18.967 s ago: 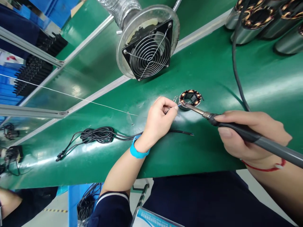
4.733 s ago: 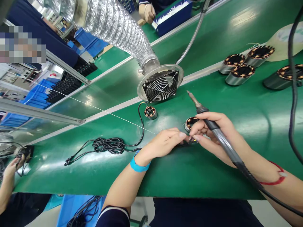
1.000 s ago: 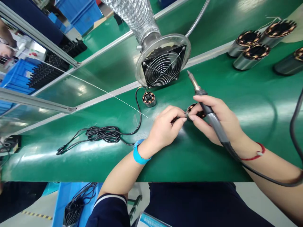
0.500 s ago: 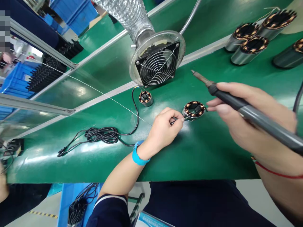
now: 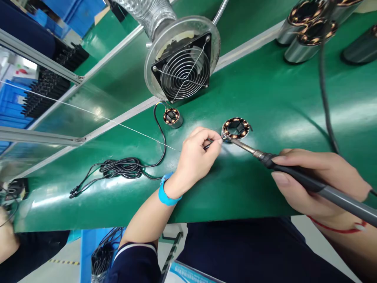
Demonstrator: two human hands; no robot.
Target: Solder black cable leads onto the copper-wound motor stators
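A small ring-shaped stator (image 5: 236, 128) with copper windings lies flat on the green bench (image 5: 265, 98). My left hand (image 5: 196, 155) is closed in a pinch on a thin dark wire, its end held at the stator's near-left rim. My right hand (image 5: 316, 181) is wrapped round the grey handle of a soldering iron (image 5: 297, 179). The iron's metal tip touches the stator's rim right beside the pinched wire. A thin strand of solder wire (image 5: 88, 112) runs in from the far left and ends close to my left hand.
A round extraction fan (image 5: 183, 65) on a ribbed silver duct stands just behind the stator. A second small stator (image 5: 172, 117) trails a coiled black cable (image 5: 120, 169). Several tall steel stators (image 5: 309, 23) stand at the far right. Another person's hand (image 5: 7, 236) shows at the lower left.
My right hand has swung the iron down from above the bench, and its tip now rests on the stator's rim. My left hand keeps its pinch on the wire.
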